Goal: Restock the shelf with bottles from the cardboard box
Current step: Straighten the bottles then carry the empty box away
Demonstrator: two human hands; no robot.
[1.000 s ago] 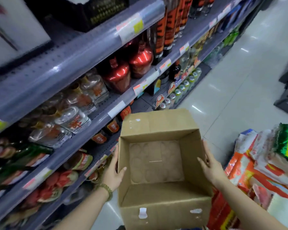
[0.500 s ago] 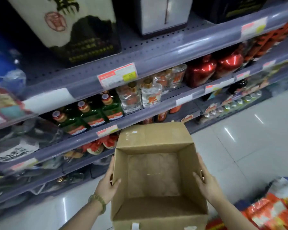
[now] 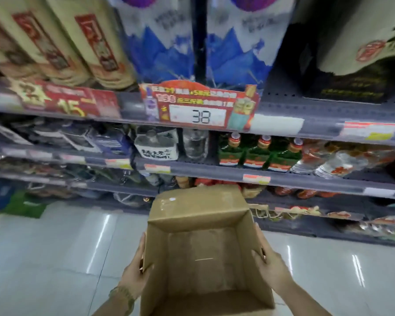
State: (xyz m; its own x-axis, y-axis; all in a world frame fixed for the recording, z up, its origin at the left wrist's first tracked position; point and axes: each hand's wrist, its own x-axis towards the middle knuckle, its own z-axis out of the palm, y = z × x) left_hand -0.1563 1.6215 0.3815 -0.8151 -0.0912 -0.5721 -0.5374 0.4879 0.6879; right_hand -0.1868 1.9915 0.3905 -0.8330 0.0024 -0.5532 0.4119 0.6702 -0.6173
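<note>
Here, cardboard box point(image 3: 205, 258) empty, hands point(image 3: 132, 277) gripping sides

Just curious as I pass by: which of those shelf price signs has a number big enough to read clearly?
The red promotional sign at the upper shelf's middle: its white panel reads 38. The small tags below are blurred.
</note>
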